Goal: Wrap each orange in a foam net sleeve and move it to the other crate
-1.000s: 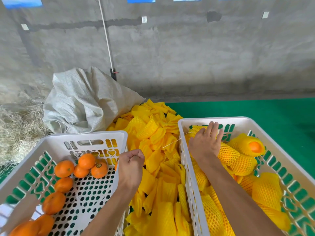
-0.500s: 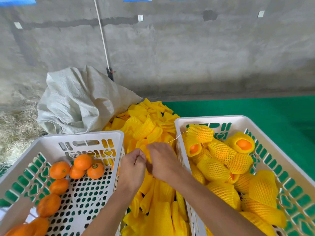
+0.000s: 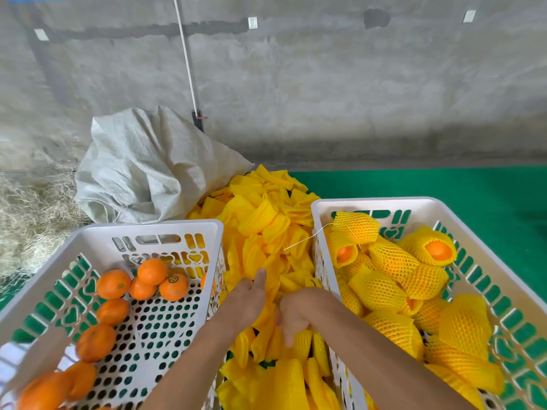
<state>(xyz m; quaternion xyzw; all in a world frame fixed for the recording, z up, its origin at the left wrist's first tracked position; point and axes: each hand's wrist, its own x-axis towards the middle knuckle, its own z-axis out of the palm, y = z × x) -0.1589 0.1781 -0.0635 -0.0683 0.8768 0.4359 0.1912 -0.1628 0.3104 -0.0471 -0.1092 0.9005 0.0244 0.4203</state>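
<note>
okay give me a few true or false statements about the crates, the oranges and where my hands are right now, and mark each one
1. The bare oranges lie in the left crate. True.
2. The right crate holds bare oranges only. False: its fruit sits in foam net sleeves.
3. Both hands are over the pile of loose sleeves between the crates. True.
4. The left hand holds an orange. False: no orange is in it.
5. The right hand is inside the right crate. False: it is at the sleeve pile.

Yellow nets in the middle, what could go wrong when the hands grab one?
Both hands, left and right, dig into the loose pile of foam sleeves, so several may lift together and spill onto the floor. A thin string hangs over the right crate's rim into the pile and might snag on a sleeve.
</note>
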